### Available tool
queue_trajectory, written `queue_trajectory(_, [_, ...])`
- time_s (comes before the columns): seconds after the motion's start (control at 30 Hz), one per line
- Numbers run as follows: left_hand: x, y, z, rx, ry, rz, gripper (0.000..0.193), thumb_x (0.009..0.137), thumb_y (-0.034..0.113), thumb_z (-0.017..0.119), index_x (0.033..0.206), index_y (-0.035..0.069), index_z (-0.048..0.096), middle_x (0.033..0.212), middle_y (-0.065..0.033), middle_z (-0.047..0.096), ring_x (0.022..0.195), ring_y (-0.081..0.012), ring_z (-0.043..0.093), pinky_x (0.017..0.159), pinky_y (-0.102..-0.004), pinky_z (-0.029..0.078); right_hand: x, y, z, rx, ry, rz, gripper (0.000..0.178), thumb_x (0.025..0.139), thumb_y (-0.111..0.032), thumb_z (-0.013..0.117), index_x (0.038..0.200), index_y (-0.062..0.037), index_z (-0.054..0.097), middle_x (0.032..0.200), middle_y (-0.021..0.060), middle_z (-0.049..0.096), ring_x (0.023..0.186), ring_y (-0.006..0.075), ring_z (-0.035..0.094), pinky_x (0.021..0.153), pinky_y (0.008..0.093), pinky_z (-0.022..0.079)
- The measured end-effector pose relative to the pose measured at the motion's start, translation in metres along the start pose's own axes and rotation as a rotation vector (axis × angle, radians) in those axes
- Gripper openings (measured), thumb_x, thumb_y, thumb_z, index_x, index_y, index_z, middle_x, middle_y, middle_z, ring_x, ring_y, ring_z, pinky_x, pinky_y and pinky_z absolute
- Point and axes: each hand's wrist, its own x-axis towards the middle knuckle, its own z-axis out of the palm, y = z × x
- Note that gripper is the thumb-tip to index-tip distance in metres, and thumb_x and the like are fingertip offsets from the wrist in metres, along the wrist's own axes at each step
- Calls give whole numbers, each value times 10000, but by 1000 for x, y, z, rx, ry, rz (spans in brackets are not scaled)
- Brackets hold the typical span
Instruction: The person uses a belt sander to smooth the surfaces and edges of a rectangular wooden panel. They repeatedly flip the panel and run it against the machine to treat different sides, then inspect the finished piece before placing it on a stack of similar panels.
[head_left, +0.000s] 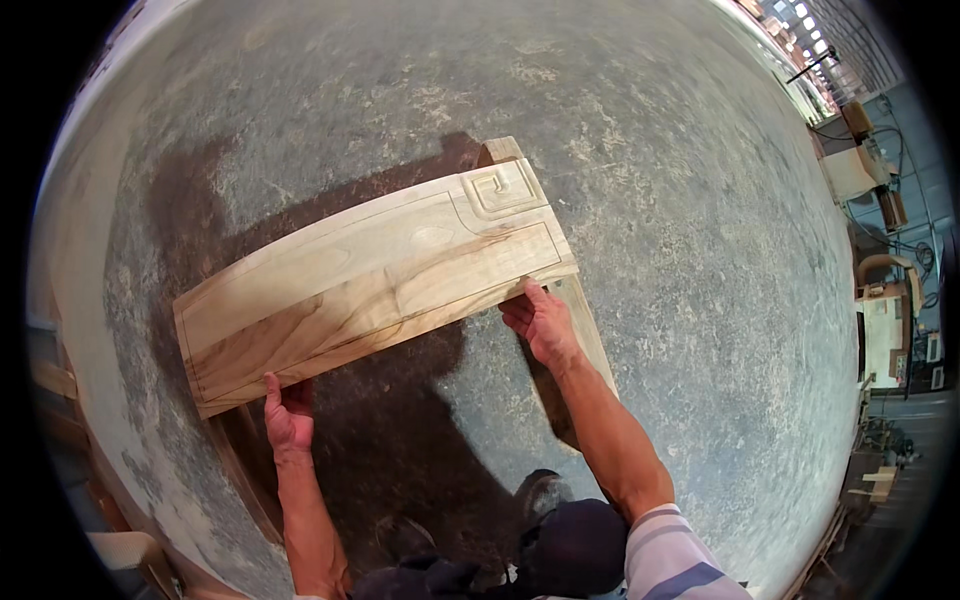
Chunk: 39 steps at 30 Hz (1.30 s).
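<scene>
the fingers of the left hand (pixel 290 422) and right hand (pixel 547 328) hold the near edge of a pale, brown-grained wooden panel (pixel 370 290) over the mottled grey floor (pixel 710 240), well in from its right edge; the carved corner (pixel 503 190) looks finished, fixing to the straight wooden legs (pixel 590 335) unclear.

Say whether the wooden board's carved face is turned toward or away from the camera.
Toward it: the carved square shows at the board's far right corner.
</scene>
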Motion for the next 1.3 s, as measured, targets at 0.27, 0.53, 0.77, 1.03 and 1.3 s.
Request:
queue_trajectory(0.27, [-1, 4, -13, -2, -5, -32, 344, 894, 232, 560, 1167, 27, 523, 1131, -103, 583, 1064, -242, 541, 955, -394, 432, -18, -11, 12, -370, -104, -53, 376, 906, -384, 483, 980, -28, 575, 838, 92, 622, 667, 153, 602, 567, 265, 491])
queue_trajectory(0.53, [-57, -16, 44, 807, 193, -86, 237, 857, 244, 628, 990, 58, 564, 893, -69, 627, 831, -190, 604, 765, -340, 502, -44, -47, 18, -1020, 169, -750, 424, 915, -363, 493, 1118, 8, 522, 1064, 151, 572, 947, 246, 561, 833, 354, 455])
queue_trajectory(0.77, [-38, -13, 102, 1799, -191, 979, 349, 760, 155, 676, 1053, 32, 534, 1101, -136, 542, 1057, -323, 503, 905, -397, 394, -12, -37, 54, -1759, -42, -1123, 493, 881, -342, 531, 1223, 6, 463, 1305, 235, 382, 1194, 393, 373, 993, 469, 302])
queue_trajectory(1.03, [-17, -23, 90, 2018, -174, 951, 416, 745, 188, 673, 1104, 39, 525, 1249, -123, 455, 1194, -298, 407, 1002, -425, 290, -6, -25, 67, -1763, -52, -1061, 470, 840, -316, 579, 1184, -3, 509, 1295, 223, 405, 1201, 387, 370, 980, 484, 289])
queue_trajectory(1.3, [-55, 21, 132, 1894, -284, 406, 414, 776, 208, 627, 1127, 17, 518, 1182, -180, 510, 1113, -345, 475, 938, -404, 384, -78, -62, 69, -1637, -278, -861, 351, 793, -302, 614, 1006, -28, 564, 1038, 174, 572, 954, 340, 550, 798, 450, 430])
